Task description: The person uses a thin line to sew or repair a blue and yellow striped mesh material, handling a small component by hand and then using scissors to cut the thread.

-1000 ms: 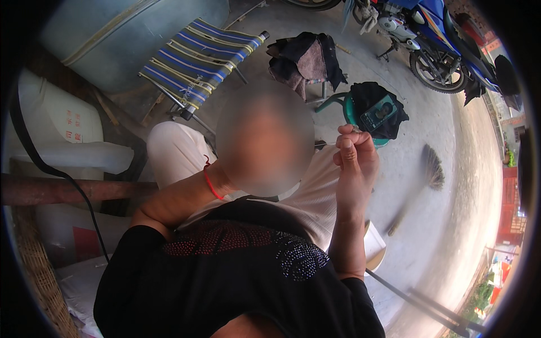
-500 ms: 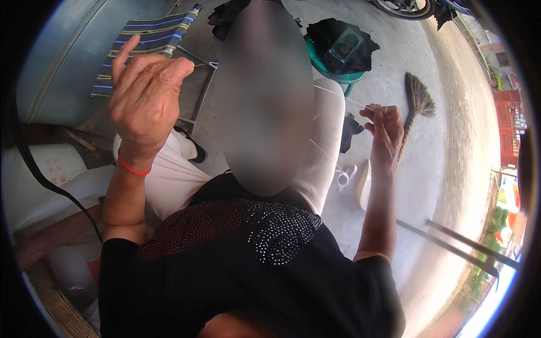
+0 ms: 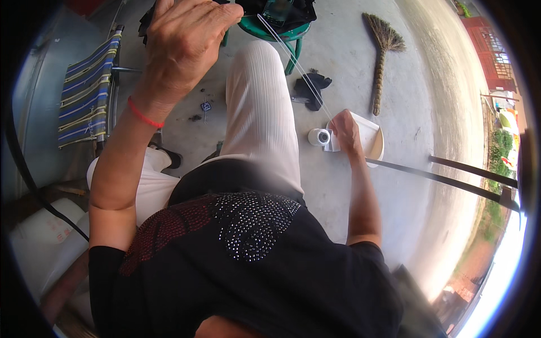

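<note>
Raised near the top left, my left hand (image 3: 189,48) is closed, its thumb and finger pinching a thin needle (image 3: 250,16). From the needle two strands of white thread (image 3: 298,69) run taut, down and to the right. My right hand (image 3: 346,133) is closed on the lower end of that thread, well apart from the left. Just left of the right hand, a white spool (image 3: 317,137) is on the floor. How the strands end inside the right fingers is hidden.
Beyond my knee stands a green stool (image 3: 296,34) with black cloth and a phone (image 3: 277,11) on it. A striped folding chair (image 3: 87,93) is at left. On the floor are a black cloth scrap (image 3: 311,91), a white dustpan (image 3: 373,141) and a straw broom (image 3: 384,40).
The view has shifted. My right hand has come down toward the dustpan and spool, while my left hand stays raised with the needle. The thread is now stretched in two near-parallel strands between the hands.
</note>
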`<control>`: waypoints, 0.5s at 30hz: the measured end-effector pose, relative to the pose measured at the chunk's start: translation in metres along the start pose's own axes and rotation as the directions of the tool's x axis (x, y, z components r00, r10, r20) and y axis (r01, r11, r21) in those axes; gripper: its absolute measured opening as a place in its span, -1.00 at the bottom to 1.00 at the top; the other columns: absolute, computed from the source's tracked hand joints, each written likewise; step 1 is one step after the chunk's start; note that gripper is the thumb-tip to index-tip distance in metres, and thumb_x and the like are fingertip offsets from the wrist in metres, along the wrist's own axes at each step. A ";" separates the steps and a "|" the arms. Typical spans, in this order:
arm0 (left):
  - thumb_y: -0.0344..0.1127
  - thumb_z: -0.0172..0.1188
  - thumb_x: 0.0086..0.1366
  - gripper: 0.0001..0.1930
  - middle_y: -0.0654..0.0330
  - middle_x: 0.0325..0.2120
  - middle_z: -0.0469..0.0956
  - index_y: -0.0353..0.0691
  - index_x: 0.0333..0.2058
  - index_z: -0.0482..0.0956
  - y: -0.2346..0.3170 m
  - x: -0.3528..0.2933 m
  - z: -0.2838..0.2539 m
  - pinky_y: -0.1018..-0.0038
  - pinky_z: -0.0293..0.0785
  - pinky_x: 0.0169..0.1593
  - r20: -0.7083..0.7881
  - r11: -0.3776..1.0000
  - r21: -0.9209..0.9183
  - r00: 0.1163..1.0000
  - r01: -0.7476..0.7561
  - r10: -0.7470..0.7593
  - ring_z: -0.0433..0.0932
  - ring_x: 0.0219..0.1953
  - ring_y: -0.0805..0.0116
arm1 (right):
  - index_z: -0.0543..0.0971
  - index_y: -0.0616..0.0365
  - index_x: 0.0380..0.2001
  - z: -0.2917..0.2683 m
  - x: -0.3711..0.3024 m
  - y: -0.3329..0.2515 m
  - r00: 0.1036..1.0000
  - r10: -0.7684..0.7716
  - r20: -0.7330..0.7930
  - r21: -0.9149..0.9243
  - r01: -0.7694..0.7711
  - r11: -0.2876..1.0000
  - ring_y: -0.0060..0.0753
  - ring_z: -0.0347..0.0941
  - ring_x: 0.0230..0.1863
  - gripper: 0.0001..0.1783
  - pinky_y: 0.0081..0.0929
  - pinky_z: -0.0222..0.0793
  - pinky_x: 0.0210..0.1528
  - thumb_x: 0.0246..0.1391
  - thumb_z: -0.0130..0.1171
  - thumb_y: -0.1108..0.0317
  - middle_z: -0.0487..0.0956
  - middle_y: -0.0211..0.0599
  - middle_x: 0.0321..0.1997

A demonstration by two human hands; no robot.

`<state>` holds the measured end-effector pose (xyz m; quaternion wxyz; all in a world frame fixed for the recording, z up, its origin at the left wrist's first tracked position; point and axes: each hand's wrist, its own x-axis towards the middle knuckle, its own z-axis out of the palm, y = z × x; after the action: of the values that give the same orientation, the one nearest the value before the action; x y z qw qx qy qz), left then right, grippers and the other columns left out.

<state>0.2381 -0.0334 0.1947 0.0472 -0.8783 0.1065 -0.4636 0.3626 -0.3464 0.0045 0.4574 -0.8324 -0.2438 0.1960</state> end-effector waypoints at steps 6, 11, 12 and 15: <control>-0.58 0.16 -0.25 -0.86 0.23 -0.74 0.34 -0.22 -0.62 0.46 0.010 0.014 0.011 0.22 0.34 -0.11 0.089 0.996 -0.029 0.993 0.079 -0.076 0.38 -0.61 0.33 | 0.28 0.20 -0.53 -0.100 -0.012 0.003 0.956 -0.066 -0.286 0.067 0.089 0.994 -0.64 0.22 -0.65 -0.86 -0.66 0.20 -0.58 0.11 -0.15 0.46 0.39 -0.32 -0.61; -0.60 0.15 -0.20 -0.87 0.22 -0.71 0.37 -0.25 -0.59 0.46 -0.007 0.020 0.008 0.23 0.33 -0.10 -0.154 1.000 0.013 0.988 0.020 -0.018 0.40 -0.60 0.32 | 0.27 0.20 -0.53 -0.124 -0.024 -0.031 0.918 -0.089 -0.386 0.041 0.114 0.993 -0.65 0.20 -0.64 -0.86 -0.70 0.18 -0.56 0.11 -0.14 0.46 0.38 -0.32 -0.58; -0.61 0.14 -0.18 -0.87 0.22 -0.70 0.38 -0.26 -0.58 0.47 -0.009 0.023 0.003 0.23 0.34 -0.10 -0.239 0.999 -0.005 0.970 0.051 -0.050 0.41 -0.59 0.32 | 0.27 0.20 -0.52 -0.127 -0.026 -0.037 0.911 -0.120 -0.394 0.081 0.164 0.983 -0.65 0.19 -0.64 -0.86 -0.70 0.18 -0.56 0.12 -0.13 0.44 0.38 -0.33 -0.59; -0.60 0.13 -0.14 -0.88 0.22 -0.68 0.42 -0.25 -0.56 0.49 -0.021 0.025 -0.019 0.19 0.30 -0.06 -0.122 0.984 0.078 0.981 0.161 -0.151 0.43 -0.57 0.31 | 0.28 0.18 -0.50 -0.137 -0.038 -0.058 0.905 -0.107 -0.413 0.158 0.187 0.970 -0.64 0.20 -0.64 -0.86 -0.71 0.18 -0.54 0.12 -0.10 0.40 0.40 -0.32 -0.58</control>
<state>0.2392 -0.0182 0.2292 0.0430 -0.8526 0.0195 -0.5204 0.3945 -0.4332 0.1272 0.5898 -0.7856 -0.1869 0.0089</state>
